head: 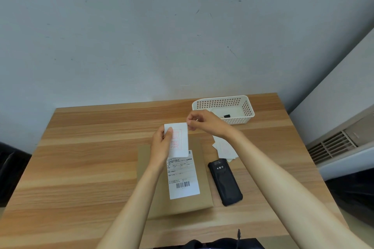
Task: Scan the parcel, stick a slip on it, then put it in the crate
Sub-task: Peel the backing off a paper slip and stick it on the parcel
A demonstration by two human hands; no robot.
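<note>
Near the centre of the frame the left hand (162, 143) holds a white slip (179, 139) upright in the picture, its long axis running from top to bottom, thumb curled over the slip's left edge. The right hand (204, 122) pinches the slip's upper right corner between fingertips and thumb. Faint red print shows on the slip but cannot be read.

Below the slip, the flat brown parcel (182, 204) lies on the wooden table (81, 157), its long axis also running top to bottom, tilted slightly so the top leans left. A white shipping label (183, 178) with a barcode near its lower end is stuck on it; the slip and left forearm cover the parcel's upper and left parts.

Just right of the parcel lies a black handheld scanner (225, 182), lengthwise like the parcel. Above it, loose white slips (225, 150) are partly hidden by the right forearm. The white perforated crate (223, 103) sits at the upper right of the table, holding a small dark item too small to identify.
</note>
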